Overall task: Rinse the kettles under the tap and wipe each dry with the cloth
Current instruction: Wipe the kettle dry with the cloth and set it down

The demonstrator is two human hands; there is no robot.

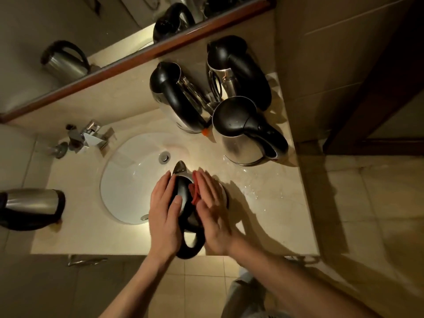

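A steel kettle with a black lid and handle stands at the front edge of the counter, by the right rim of the sink, its spout pointing away from me. My left hand grips its left side and lid. My right hand lies flat against its right side, pressing a red cloth onto the kettle. Three more steel kettles stand at the back right: one nearest, one on the left, one behind.
The white round sink has its drain near the back and a chrome tap at the left. Another kettle lies at the far left edge. Water drops shine on the counter to the right. A mirror runs behind.
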